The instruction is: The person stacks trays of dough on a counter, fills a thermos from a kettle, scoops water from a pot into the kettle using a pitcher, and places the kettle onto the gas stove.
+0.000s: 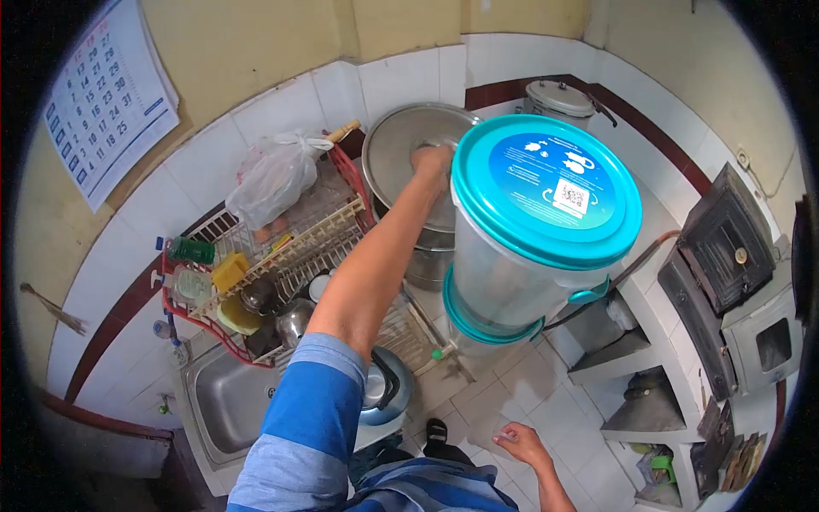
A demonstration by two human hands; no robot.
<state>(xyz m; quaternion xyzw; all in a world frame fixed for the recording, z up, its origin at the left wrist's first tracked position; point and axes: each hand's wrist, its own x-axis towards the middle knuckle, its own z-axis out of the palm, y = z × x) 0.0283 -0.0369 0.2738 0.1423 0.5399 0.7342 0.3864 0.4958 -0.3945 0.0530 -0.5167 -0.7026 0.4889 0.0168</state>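
My left hand point(433, 160) reaches far forward to a large round metal pot lid point(397, 141). Its fingers are closed at the lid's middle, over where a knob would sit, and the grip itself is hidden. Below the lid shows part of a metal pot point(431, 266). Right beside that hand stands a tall clear plastic container point(503, 273) with a turquoise lid point(478, 171) bearing a blue printed label. Low down near my body, my right hand point(522, 445) has its fingers curled together at a faint see-through shape, too indistinct to name.
A dish rack point(256, 273) with bottles, a sponge and cups stands left, above a steel sink point(226, 414). A blue pot point(384, 392) sits near my left arm. Behind is a lidded pot point(559, 98). Shelves point(610, 337) and dark metal doors point(725, 243) line the right.
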